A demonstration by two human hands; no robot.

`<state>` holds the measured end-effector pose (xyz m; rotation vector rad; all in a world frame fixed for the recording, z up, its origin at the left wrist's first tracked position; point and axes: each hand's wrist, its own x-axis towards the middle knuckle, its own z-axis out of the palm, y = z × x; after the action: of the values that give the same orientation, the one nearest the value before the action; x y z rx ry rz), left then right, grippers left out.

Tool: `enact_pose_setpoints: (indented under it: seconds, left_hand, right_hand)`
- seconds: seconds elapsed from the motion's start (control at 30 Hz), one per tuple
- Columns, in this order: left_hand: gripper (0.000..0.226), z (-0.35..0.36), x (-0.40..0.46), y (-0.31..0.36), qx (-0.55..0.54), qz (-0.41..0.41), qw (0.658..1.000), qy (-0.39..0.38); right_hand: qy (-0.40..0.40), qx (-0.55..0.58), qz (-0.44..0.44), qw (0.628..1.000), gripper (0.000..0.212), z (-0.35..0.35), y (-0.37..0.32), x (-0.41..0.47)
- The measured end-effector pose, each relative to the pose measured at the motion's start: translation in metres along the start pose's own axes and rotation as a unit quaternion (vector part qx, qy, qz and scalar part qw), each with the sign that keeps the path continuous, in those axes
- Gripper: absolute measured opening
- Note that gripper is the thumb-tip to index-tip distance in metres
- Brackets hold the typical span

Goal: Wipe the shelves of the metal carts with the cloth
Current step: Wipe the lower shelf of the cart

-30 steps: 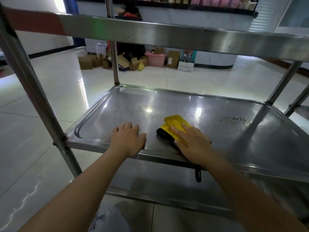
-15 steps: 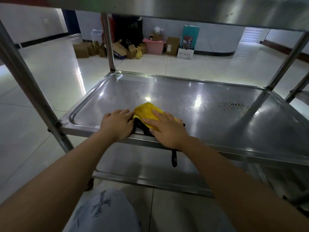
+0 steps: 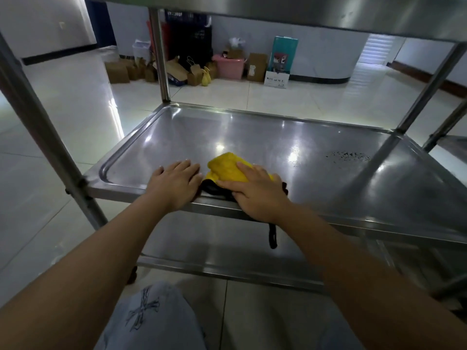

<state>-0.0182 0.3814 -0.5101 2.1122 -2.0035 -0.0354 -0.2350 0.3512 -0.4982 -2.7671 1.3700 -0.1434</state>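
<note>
One metal cart (image 3: pixel 161 54) fills the view, its middle shelf (image 3: pixel 252 137) stretching left to right with a patch of dark specks (image 3: pixel 347 155) at the right, and the white box (image 3: pixel 276 79) against the far wall carries writing too small to read. One yellow cloth (image 3: pixel 228 168) with a black edge lies bunched at the shelf's near rim, running left to right. Two hands are down: the right hand (image 3: pixel 255 190) presses flat on the cloth, fingers straight and slightly spread, while the left hand (image 3: pixel 174 183) rests flat on the rim just beside it, fingers straight and together.

Glossy pale tiled floor (image 3: pixel 290 102) reflecting light; cardboard boxes (image 3: pixel 117 72), a pink bin (image 3: pixel 228 66) and a black crate (image 3: pixel 193 37) against the wall (image 3: pixel 321 54)
</note>
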Motion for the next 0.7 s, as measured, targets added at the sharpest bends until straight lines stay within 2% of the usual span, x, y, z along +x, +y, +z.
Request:
enact_pose_setpoints:
  seconds: [0.13,0.27,0.37,0.47,0.57,0.7]
  left_hand:
    - [0.043,-0.007,0.005,0.009,0.026,-0.012,0.999,-0.028]
    - [0.048,-0.015,0.016,0.039,-0.001,-0.033,0.999,-0.044]
    - [0.052,-0.007,0.024,0.076,-0.008,0.010,0.998,-0.054]
    - [0.050,0.008,0.038,0.114,0.018,0.057,0.996,-0.068]
    - [0.052,0.020,0.049,0.152,-0.002,0.064,0.996,-0.063]
    - [0.044,0.041,0.049,0.179,-0.019,0.138,0.990,0.024]
  right_hand:
    - [0.016,0.034,-0.005,0.999,0.039,-0.004,0.035,-0.022]
    - [0.015,0.047,0.097,0.994,0.040,-0.014,0.103,-0.057]
    - [0.026,0.013,0.161,0.986,0.040,-0.020,0.138,-0.076]
    - [0.038,-0.010,0.195,0.980,0.042,-0.017,0.141,-0.079]
    - [0.045,-0.006,0.188,0.981,0.052,-0.014,0.135,-0.076]
    - [0.038,0.037,0.134,0.990,0.059,-0.019,0.162,-0.088]
